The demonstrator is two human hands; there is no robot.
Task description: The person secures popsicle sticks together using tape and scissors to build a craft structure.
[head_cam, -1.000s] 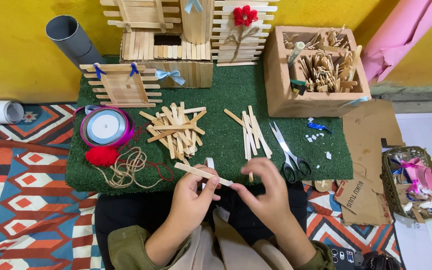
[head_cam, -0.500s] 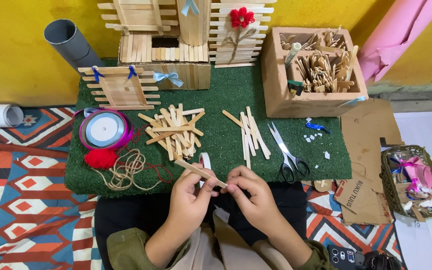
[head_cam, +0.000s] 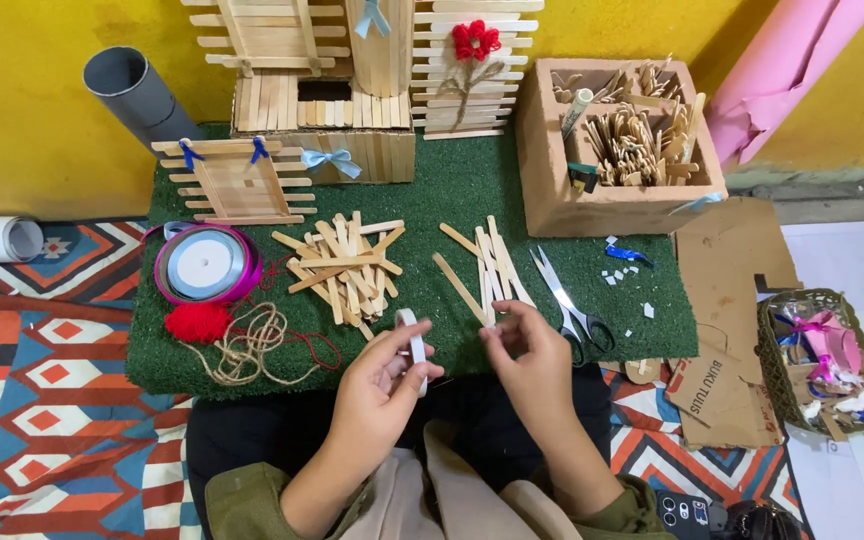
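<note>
Head view: small white tape roll [head_cam: 413, 344]

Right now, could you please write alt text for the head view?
Two hands over a green mat: the left hand holds a white ring, the right hand is beside wooden sticks, with scissors nearby.

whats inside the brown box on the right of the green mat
The brown box has compartments: a heap of pale craft sticks, a rolled paper tube and a small dark tool. Its bottom and anything under the sticks are hidden.
</note>
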